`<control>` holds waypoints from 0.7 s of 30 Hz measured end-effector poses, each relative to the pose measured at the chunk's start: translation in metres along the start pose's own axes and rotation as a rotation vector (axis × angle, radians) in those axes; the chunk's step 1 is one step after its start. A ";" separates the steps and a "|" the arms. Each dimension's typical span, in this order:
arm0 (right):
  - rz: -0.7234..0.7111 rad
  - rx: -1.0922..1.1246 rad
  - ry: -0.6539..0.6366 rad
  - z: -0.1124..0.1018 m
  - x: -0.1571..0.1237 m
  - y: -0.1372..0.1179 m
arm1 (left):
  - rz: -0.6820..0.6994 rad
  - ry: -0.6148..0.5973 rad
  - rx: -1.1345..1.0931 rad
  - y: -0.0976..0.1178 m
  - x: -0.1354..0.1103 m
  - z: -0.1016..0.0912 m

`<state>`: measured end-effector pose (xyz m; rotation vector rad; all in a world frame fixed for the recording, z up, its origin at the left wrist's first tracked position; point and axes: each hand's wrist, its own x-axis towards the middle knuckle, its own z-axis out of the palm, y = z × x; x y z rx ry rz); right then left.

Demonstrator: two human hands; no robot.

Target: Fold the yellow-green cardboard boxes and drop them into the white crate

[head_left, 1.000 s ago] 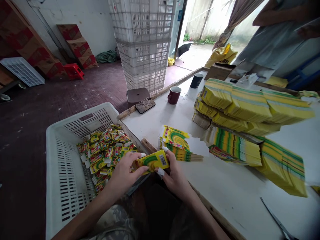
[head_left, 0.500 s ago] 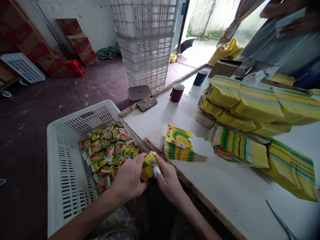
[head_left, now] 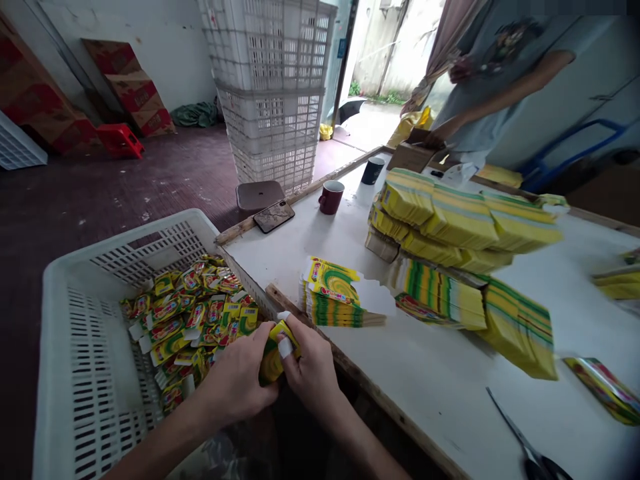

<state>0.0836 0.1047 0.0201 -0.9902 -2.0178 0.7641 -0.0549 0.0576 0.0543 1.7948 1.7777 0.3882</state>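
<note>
Between my hands is a small yellow-green printed carton (head_left: 271,360), held just off the table's near edge. My left hand (head_left: 239,373) wraps round its left side. My right hand (head_left: 309,360) grips the upper end, with white tape or wrapping on the thumb and a fingertip. Part of the carton is hidden by my fingers. To the left, a white plastic crate (head_left: 75,267) holds many similar small cartons (head_left: 200,307). On the table in front lies a stack of flat printed cartons (head_left: 333,293), its top piece showing a white flap.
Bundled stacks of flat cartons (head_left: 450,213) cover the table's middle. A maroon mug (head_left: 331,198), dark cup (head_left: 373,171), phone (head_left: 274,217) and scissors (head_left: 520,437) lie about. A person (head_left: 480,93) stands across, one hand at a cardboard box (head_left: 413,155). Stacked crates (head_left: 270,93) rise behind.
The view has swung right, bringing the scissors' handles and a shiny packet into sight. The carton's barcode end is now covered by my right fingers. The other person's arm has lowered to the box.
</note>
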 end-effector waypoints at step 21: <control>0.061 -0.473 0.124 -0.093 0.033 0.077 | -0.044 0.131 -0.693 -0.013 -0.024 -0.011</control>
